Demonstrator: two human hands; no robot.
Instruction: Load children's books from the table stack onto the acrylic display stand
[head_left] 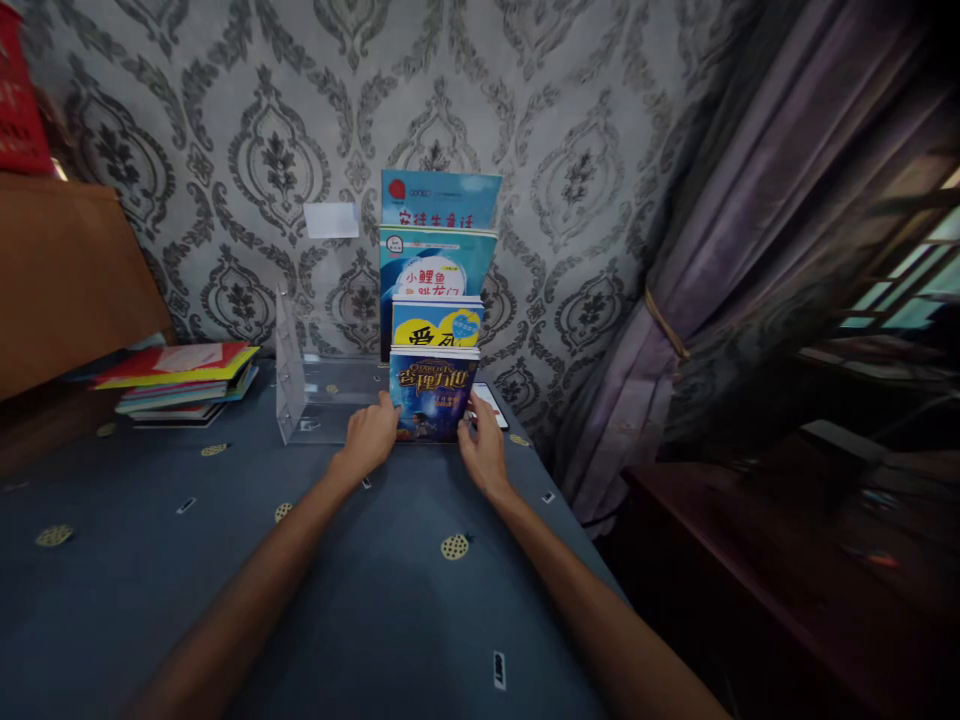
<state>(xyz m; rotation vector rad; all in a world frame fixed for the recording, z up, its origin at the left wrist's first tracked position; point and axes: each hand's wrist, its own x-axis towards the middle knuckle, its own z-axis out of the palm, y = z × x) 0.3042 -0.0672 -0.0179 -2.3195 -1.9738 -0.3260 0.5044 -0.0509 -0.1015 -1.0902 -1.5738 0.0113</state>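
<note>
A dark blue book (433,395) stands upright at the front of a clear tiered rack (291,375). My left hand (373,435) is at its left edge, fingers curled against it. On the opposite edge rests my right hand (484,440), its fingers partly behind the book. Together the hands hold the book by its sides. Behind it, rising in steps, are a yellow and blue book (431,325), a teal book with a white circle (450,260) and a light blue book (442,198). The rack's left part holds no books.
Stacked books and folders (187,380) lie on the left of the blue-covered table (360,600). A phone (491,405) is partly hidden behind my right hand. A wooden box (67,270) stands at left; a purple curtain (675,260) hangs at right beside a dark red desk (720,520).
</note>
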